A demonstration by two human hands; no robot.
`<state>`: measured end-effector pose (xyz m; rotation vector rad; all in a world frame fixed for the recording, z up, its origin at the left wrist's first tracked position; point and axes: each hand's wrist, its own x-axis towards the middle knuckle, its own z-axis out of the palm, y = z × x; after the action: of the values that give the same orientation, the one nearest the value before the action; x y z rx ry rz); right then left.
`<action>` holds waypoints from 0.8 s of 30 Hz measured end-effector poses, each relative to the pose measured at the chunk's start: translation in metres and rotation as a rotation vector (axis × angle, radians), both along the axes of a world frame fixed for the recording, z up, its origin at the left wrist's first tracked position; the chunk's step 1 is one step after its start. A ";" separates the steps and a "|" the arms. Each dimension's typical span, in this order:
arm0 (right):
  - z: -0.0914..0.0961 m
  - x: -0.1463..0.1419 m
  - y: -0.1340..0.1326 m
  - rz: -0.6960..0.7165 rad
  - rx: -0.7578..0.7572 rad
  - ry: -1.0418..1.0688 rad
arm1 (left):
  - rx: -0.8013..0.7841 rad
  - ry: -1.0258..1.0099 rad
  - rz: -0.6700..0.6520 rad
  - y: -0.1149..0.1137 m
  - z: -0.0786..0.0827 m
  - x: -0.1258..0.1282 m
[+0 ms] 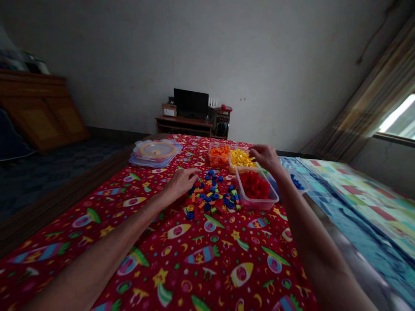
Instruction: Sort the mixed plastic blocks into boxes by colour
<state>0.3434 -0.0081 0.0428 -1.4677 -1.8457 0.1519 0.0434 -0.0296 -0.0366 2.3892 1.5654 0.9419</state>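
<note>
Red cloth point(207, 235) carries a pile of mixed blocks point(212, 195). The left hand point(184, 182) is at the left edge of this pile, the right hand point(266, 156) near the yellow blocks point(240, 158); whether each hand grasps something, I cannot tell.

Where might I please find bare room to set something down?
Bare cloth lies on the near side of the loose pieces, between the forearms, and left of the left forearm, nearer than the stacked lids. It is crowded from the left hand, across the pieces, to the tubs by the right hand.
</note>
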 end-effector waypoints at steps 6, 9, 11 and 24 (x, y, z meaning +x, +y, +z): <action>-0.017 -0.055 -0.042 0.317 -0.019 -0.206 | 0.063 0.068 -0.287 -0.014 0.000 0.019; -0.018 -0.067 -0.053 0.346 -0.040 -0.336 | 0.132 0.109 -0.407 -0.023 -0.004 0.026; -0.019 -0.069 -0.057 0.268 -0.064 -0.470 | 0.125 0.184 -0.440 -0.028 -0.006 0.028; -0.053 -0.094 -0.089 0.056 -0.210 -0.973 | 0.069 0.455 -0.160 -0.030 -0.004 0.028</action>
<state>0.2493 -0.0973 -0.0104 -1.8054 -2.6892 -0.4365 0.0714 -0.0598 -0.0402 2.8746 1.4505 0.4470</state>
